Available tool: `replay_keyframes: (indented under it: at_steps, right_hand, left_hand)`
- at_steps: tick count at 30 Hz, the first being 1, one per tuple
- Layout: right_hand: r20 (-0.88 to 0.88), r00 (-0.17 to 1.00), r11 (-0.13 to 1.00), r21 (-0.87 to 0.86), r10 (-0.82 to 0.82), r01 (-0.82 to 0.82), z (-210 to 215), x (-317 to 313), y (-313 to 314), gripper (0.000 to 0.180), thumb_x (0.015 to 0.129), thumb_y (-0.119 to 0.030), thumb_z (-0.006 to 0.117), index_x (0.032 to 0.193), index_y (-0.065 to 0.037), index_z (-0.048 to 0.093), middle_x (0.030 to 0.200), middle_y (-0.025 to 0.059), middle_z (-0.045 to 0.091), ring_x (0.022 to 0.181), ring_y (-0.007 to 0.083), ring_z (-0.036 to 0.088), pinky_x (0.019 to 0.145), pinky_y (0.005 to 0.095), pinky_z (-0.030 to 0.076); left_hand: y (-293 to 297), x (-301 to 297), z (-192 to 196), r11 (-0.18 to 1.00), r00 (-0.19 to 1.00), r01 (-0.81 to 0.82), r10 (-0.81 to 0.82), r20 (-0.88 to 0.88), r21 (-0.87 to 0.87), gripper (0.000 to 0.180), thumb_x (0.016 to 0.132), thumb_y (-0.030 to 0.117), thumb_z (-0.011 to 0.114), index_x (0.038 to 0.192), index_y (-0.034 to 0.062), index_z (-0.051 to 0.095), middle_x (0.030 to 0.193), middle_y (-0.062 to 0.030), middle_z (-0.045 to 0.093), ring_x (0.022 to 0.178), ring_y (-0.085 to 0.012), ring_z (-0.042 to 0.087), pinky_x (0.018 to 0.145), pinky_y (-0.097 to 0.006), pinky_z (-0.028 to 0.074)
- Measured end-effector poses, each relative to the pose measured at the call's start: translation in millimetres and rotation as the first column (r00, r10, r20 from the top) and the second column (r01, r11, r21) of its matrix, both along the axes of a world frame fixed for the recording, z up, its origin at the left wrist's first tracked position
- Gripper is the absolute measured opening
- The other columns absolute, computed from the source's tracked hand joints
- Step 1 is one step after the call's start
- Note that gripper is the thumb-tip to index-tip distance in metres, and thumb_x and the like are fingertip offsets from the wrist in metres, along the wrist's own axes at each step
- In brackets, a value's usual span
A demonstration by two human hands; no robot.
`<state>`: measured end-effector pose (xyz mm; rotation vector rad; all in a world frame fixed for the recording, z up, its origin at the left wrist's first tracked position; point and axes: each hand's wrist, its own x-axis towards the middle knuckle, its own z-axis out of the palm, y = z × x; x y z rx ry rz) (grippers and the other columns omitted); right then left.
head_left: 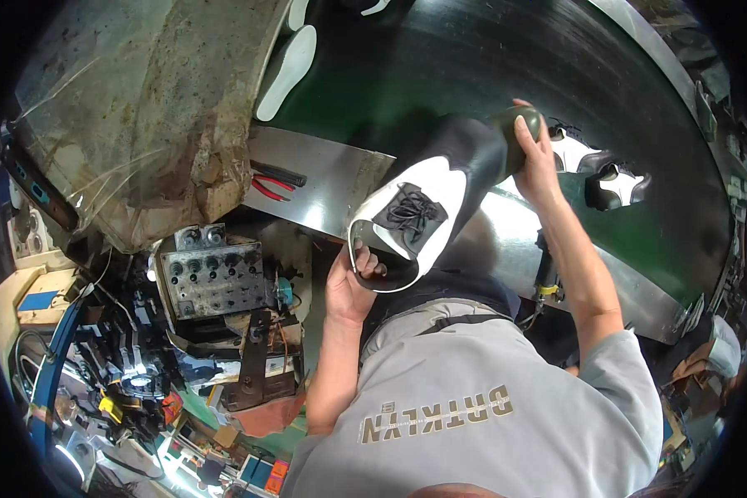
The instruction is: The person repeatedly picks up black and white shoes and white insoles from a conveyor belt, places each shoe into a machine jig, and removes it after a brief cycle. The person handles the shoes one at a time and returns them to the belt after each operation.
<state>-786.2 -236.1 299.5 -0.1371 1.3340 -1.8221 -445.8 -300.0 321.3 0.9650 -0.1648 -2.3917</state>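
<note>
Grey shirt cloth [490,415] fills the low part of the view, closest of all, and both bare arms rise out of it. Between the arms sits a black and white shoe [427,212] with black laces, held up in the air just above the shirt and in front of a shiny metal shelf edge [324,178]. Its open end points down to the left hand [353,286]. That arm comes straight up, and its fingers curl over the rim of the opening, gripping it. Its toe end points up and to the right. The right arm bends at the elbow and stretches up long, and the right hand [535,153] wraps tight around the dark toe end, thumb on top. Behind the shoe runs a wide dark green belt [490,66] with a white sole [286,70] lying on it. Red-handled pliers [270,184] rest on the metal shelf. A grey box with many knobs [212,274] sits just left of the left hand.
</note>
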Motion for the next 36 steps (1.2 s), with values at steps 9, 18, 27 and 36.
replay_keyframes:
  at_steps: [9,18,27,36]
  right_hand:
    - [0.443,0.896,0.995,-0.071,-0.03,0.069,-32,42,22,0.038,0.097,-0.034,0.053,0.122,-0.006,0.057,0.121,0.0078,0.061,0.112,0.0213,0.058,0.1,0.0368,0.046]
    - [0.465,0.885,0.991,-0.127,0.033,0.03,21,47,13,0.054,0.099,-0.047,0.045,0.134,-0.006,0.05,0.134,0.0097,0.055,0.124,0.0251,0.05,0.109,0.0406,0.036]
    - [0.182,0.977,0.991,-0.096,0.113,-0.096,6,54,0,0.039,0.099,-0.035,0.054,0.119,-0.002,0.06,0.115,0.0067,0.065,0.105,0.018,0.061,0.097,0.036,0.047]
    - [0.155,0.988,1.0,0.03,-0.003,-0.002,2,56,-35,0.033,0.097,-0.02,0.059,0.119,0.005,0.061,0.109,0.0105,0.067,0.096,0.0158,0.063,0.086,0.0311,0.052]
  left_hand:
    - [3,-36,21,0.999,0.966,-0.045,0.045,0.254,-0.004,0.033,0.104,0.026,0.038,0.123,0.0043,0.054,0.114,-0.0082,0.062,0.104,-0.0191,0.06,0.09,-0.035,0.048]
    - [2,-26,10,0.992,0.973,-0.126,0.121,0.195,0.013,0.04,0.103,0.026,0.034,0.128,0.0002,0.052,0.124,-0.0145,0.061,0.115,-0.0274,0.059,0.099,-0.04,0.048]
    - [17,-19,7,0.962,0.917,-0.246,0.272,0.294,-0.12,0.026,0.102,0.019,0.044,0.118,0.0034,0.056,0.114,-0.0076,0.062,0.106,-0.019,0.061,0.091,-0.033,0.05]
    - [37,-14,16,0.958,0.882,-0.286,0.266,0.388,-0.009,0.028,0.102,0.027,0.046,0.12,0.0064,0.055,0.116,-0.0068,0.061,0.107,-0.0191,0.061,0.09,-0.034,0.051]
